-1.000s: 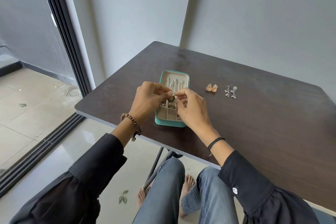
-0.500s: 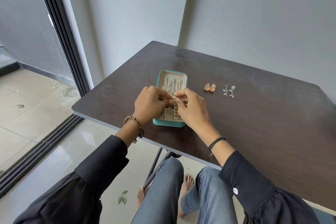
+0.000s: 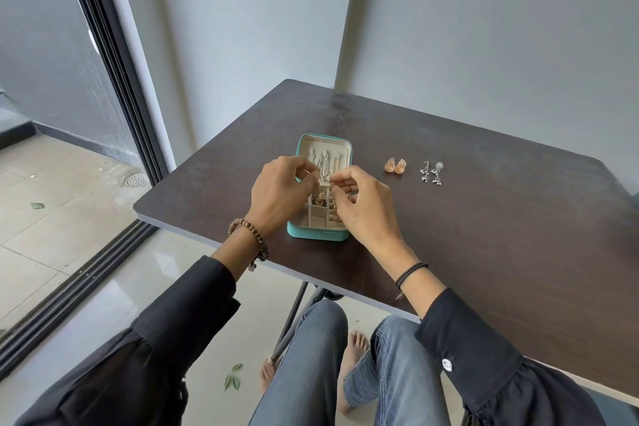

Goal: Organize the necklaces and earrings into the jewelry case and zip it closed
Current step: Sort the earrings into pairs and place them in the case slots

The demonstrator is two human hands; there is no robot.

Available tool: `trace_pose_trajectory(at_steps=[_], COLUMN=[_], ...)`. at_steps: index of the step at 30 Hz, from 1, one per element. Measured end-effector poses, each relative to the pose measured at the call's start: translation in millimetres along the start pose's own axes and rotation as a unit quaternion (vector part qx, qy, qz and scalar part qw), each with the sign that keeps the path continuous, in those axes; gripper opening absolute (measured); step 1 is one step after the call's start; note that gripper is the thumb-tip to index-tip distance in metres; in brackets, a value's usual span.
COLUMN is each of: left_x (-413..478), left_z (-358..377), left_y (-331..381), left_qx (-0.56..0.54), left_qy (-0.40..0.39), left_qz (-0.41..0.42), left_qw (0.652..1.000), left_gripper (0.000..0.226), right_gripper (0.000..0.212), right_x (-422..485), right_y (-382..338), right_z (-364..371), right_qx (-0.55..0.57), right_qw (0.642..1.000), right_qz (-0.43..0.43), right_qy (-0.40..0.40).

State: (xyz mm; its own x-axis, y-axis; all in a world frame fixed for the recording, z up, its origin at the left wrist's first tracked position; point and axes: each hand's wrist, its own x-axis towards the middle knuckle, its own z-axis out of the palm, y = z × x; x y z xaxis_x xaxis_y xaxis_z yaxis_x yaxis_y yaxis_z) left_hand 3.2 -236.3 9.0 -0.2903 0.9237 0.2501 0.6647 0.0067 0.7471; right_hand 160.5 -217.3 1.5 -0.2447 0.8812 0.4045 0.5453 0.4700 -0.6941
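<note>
The teal case [image 3: 318, 235] is screened by the curled left hand [image 3: 280, 194] and right hand [image 3: 367, 208]; any hold cannot be told. Round peach earrings [image 3: 396, 166] are laid nearby.

Dark brown tabletop [image 3: 484, 252] against grey wall [image 3: 484, 45], black sliding-door frame [image 3: 114, 79] on the left, floor drain [image 3: 135, 179] in the tiles, green leaves [image 3: 233, 378] beside bare feet [image 3: 354, 353].

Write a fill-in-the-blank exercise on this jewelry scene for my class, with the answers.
1. The teal jewelry case lies ____ on the table.
2. The silver earrings lie to the ____ of the orange earrings.
3. The beaded bracelet is on the ____ wrist.
4. The left hand and right hand pinch a small jewelry piece above the ____.
Answers: open; right; left; case.
</note>
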Motion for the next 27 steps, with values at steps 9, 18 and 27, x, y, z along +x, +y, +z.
trace_pose_trajectory(at_steps=[9,18,27], left_x=[22,78,122], left_z=[15,68,128], left_y=[42,82,82], left_qx=[-0.02,0.035,0.05], left_qy=[-0.04,-0.109,-0.123], left_qz=[0.05,0.095,0.06], left_qw=[0.998,0.989,0.989], left_gripper=[0.015,0.023,0.025], right_gripper=[0.01,0.01,0.019], right_x=[21,62,102], right_y=[21,67,110], right_z=[-34,-72,-84], right_qx=[-0.005,-0.096,-0.165], right_qw=[0.999,0.99,0.979], right_qz=[0.031,0.094,0.117], right_qy=[0.034,0.039,0.002])
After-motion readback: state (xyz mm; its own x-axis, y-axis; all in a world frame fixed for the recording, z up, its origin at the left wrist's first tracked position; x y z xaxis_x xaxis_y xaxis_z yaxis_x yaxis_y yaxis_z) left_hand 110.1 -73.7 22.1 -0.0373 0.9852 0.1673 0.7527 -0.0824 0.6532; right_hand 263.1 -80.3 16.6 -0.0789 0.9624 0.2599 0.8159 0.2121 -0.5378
